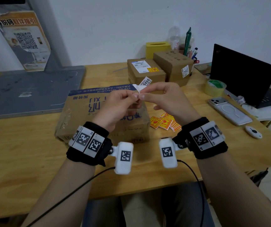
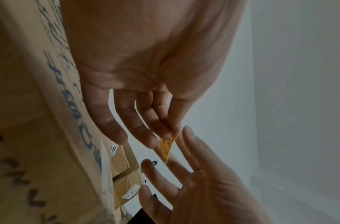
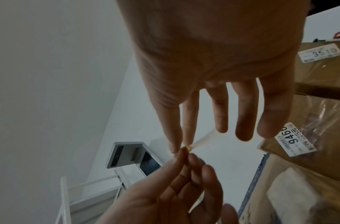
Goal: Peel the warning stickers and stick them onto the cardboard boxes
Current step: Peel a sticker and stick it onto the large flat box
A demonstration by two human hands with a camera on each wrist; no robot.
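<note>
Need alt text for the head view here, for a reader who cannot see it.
Both hands, left hand and right hand, pinch one sticker above a flat box. Loose stickers lie on the table; two small boxes stand behind.

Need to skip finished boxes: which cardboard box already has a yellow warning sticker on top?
The middle box, tagged 9466: a yellow sticker sits beside its shipping label. The large front box and the 3510 box show none.

The left hand (image 2: 146, 68) pinches a yellow sticker (image 2: 166, 146) above the right hand (image 2: 203, 189), beside a cardboard box (image 2: 40, 136).
</note>
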